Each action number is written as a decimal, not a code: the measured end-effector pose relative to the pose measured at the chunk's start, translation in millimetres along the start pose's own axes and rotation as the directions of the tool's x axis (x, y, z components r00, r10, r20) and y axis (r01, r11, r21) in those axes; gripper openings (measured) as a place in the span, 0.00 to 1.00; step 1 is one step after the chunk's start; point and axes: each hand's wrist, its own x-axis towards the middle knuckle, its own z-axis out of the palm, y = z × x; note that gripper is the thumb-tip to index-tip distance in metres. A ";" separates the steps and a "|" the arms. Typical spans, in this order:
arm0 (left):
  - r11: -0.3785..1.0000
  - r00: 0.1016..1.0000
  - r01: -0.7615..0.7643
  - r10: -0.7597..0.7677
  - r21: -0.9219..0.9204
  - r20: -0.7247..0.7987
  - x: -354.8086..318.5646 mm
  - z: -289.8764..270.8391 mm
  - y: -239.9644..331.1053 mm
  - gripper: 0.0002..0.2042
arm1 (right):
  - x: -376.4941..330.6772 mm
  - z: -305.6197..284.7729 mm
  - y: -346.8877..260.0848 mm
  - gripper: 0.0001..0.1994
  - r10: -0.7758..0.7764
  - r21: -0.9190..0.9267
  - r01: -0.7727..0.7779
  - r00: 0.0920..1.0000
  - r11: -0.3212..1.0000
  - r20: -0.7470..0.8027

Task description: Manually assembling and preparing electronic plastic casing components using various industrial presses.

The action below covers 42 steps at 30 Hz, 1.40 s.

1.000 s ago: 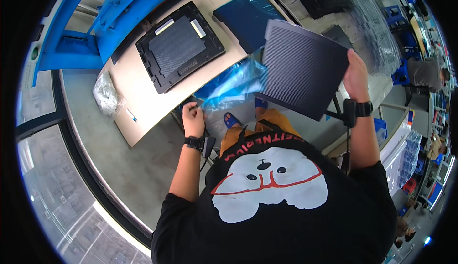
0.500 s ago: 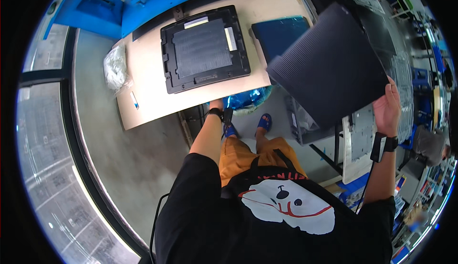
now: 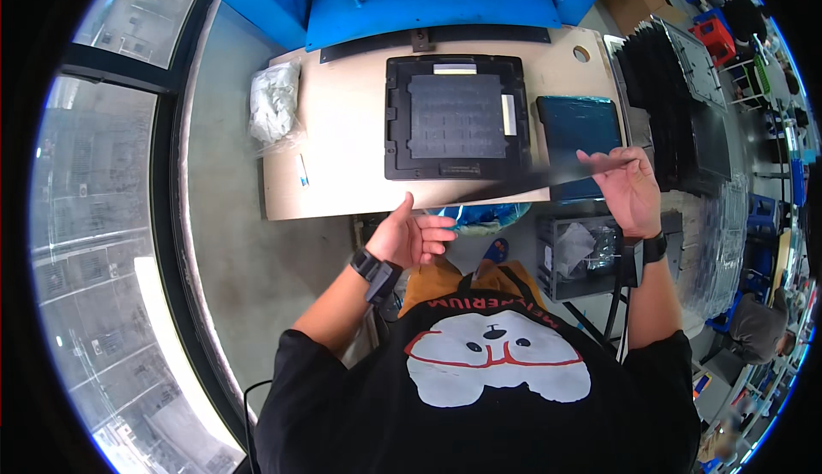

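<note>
My right hand (image 3: 632,196) grips one edge of a thin dark panel (image 3: 521,184), which shows nearly edge-on and somewhat blurred above the front of the table. At the panel's left end, my left hand (image 3: 409,238) has its fingers apart and its thumb raised; no hold on the panel shows. Beyond the panel lies a black frame-shaped fixture (image 3: 396,154) with a dark ribbed insert (image 3: 458,117) and two pale strips on its top and right sides. To its right is a flat dark panel under blue film (image 3: 575,123).
A blue metal press (image 3: 428,7) stands over the table's back edge. On the wooden tabletop (image 3: 338,131) are a crumpled clear bag (image 3: 275,104) and a small white-blue tool (image 3: 303,171). Stacked black panels (image 3: 659,89) stand at right; a grey crate (image 3: 582,260) sits below.
The panel has swung from a broad face at the right to nearly edge-on in front of me. My left hand has come up from the table's front edge. The view has shifted left.
</note>
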 end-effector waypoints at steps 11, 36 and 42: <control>0.955 0.995 -0.003 0.031 0.295 -0.092 -47.3 -7.5 88.9 0.13 | 65.0 90.0 41.3 0.10 -0.081 0.111 0.060 0.978 0.992 0.195; 0.033 0.392 0.183 0.914 0.983 -0.104 79.6 -46.6 141.8 0.09 | 170.0 -62.8 154.0 0.19 -0.199 -0.908 -0.398 0.886 0.134 -0.418; 0.032 0.353 0.167 0.931 0.985 -0.090 81.8 -41.8 141.1 0.08 | 177.6 -61.8 160.5 0.18 -0.226 -0.928 -0.352 0.901 0.119 -0.371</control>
